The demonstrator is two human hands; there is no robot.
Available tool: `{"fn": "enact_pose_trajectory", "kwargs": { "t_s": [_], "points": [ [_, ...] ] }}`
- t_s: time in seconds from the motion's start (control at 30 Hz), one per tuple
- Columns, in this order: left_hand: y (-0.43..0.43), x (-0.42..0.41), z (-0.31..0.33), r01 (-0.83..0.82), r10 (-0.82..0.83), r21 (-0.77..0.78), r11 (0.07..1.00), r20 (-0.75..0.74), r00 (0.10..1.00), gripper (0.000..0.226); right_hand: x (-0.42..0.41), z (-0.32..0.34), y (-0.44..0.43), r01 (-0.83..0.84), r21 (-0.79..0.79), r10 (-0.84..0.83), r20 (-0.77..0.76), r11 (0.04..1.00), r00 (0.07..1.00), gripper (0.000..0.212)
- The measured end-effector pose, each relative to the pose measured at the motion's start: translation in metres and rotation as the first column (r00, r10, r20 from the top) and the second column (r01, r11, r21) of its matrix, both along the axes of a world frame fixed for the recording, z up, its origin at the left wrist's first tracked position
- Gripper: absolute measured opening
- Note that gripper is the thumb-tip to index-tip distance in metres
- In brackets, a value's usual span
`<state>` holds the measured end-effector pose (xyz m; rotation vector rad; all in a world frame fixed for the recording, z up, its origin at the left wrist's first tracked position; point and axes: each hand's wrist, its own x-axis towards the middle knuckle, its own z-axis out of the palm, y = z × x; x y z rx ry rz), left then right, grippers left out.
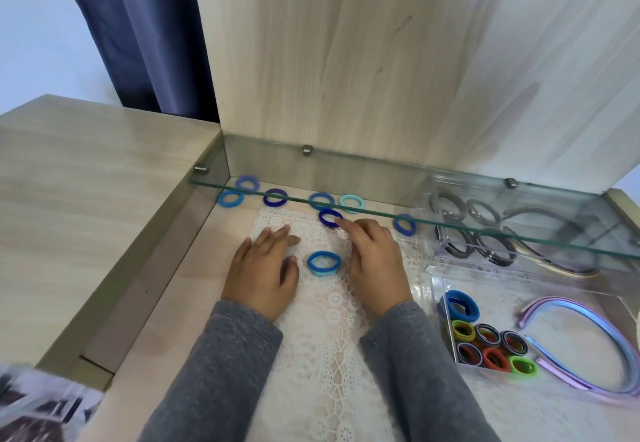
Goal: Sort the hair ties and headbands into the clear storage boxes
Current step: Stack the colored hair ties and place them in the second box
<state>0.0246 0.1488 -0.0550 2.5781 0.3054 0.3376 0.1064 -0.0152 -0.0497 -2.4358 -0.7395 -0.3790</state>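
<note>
- Right grip (375, 261) pinches nothing: its forefinger is stretched onto a dark blue hair tie (330, 217) at the back of the lace mat (329, 320), and the other fingers are loosely bent.
- Left grip (265, 268) lies spread flat on the mat.
- With only one fingertip dragging it, the tie could slip free or roll away under the glass shelf (450, 224).
- Lifting there risks knuckles striking the shelf edge.
- A sweep toward the near clear box (441, 282) may scatter the stacked blue ties (323, 262) between the hands.
</note>
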Motion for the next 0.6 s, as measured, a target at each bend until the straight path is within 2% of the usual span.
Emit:
{"fn": "enact_pose_trajectory", "kwargs": {
  "t_s": [0.13, 0.23, 0.43, 0.6],
  "points": [
    [0.000, -0.001, -0.001, 0.002, -0.002, 0.012, 1.000, 0.002, 1.000, 0.039, 0.011, -0.002, 0.006, 0.039, -0.177, -0.053, -0.077, 0.983, 0.996, 0.063],
    [0.001, -0.001, 0.000, 0.001, 0.000, 0.025, 1.000, -0.010, 1.000, 0.040, 0.017, -0.002, 0.008, 0.030, -0.209, -0.055, -0.115, 0.977, 0.992, 0.058],
    [0.002, 0.001, 0.000, -0.025, 0.053, 0.176, 0.984, -0.156, 0.986, 0.052, 0.018, -0.006, 0.010, 0.045, -0.076, -0.052, -0.096, 0.996, 0.994, 0.024],
    [0.000, 0.002, 0.000, -0.012, 0.058, 0.217, 0.976, -0.207, 0.977, 0.055, 0.013, -0.012, 0.003, 0.072, 0.019, -0.071, -0.017, 0.997, 0.997, 0.010]
  ]
}}
